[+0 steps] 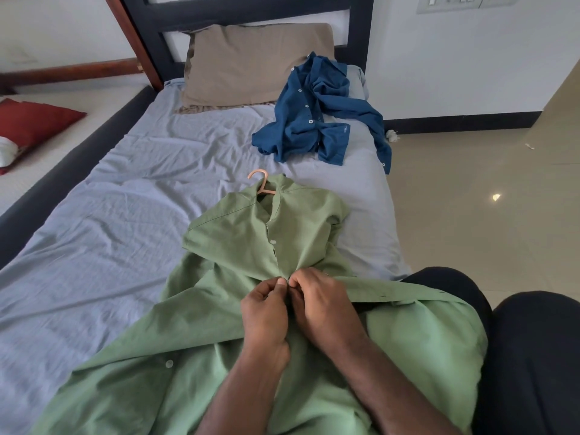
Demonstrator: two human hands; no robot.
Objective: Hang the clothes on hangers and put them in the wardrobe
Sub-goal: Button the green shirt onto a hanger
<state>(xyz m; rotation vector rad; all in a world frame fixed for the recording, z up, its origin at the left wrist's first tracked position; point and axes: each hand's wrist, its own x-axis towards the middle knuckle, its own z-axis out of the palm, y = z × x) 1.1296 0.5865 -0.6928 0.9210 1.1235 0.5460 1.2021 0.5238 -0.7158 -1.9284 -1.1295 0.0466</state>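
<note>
Near the bed's front edge: both hands meet on the front placket of the green shirt (251, 309).
Left hand (265, 312): fingers curled, thumb and forefinger pinching the shirt's left placket edge at the midline.
Right hand (320, 302): fingers curled, pinching the opposite placket edge, fingertips touching those of the left hand.
Grip: both pressed together on the green cloth; whether a button sits between the fingertips cannot be told.
Green shirt: spread lengthwise on the bed (110, 215), collar toward the head end, hem draped over the front edge and partly over the person's lap; the lower placket lies open.
Hanger (262, 183): pale pink, inside the shirt's collar, only its hook and neck showing, lying flat on the sheet.
Blue shirt (317, 120): crumpled near the bed's right edge, just below the pillow, one sleeve hanging over the side.
Pillow (251, 64): tan, at the head end against the dark headboard.
Red cushion (31, 127): on the neighbouring bed beyond the left edge.
</note>
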